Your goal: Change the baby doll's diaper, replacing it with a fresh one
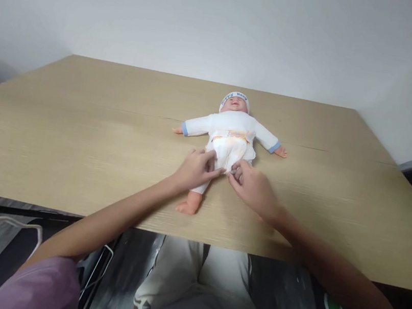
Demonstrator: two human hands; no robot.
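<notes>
Right hand [253,186]: fingertips pinched closed on diaper [231,149] edge. Left hand [196,169]: fingers slightly parted, touching diaper; can't tell grip. Doll [233,119] face-up on table [76,140], torso just beyond fingers of 2 hands.

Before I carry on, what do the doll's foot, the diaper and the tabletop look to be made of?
Doll's foot: likely moulded vinyl or plastic, smooth, with even orange-pink colouring.
Diaper: probably papery nonwoven fabric, matte white, judging by its soft creases and printed orange waistband.
Tabletop: wood or wood-look laminate, low sheen; it shows pale, streaky grain and a soft glare, which leaves either possible.
</notes>
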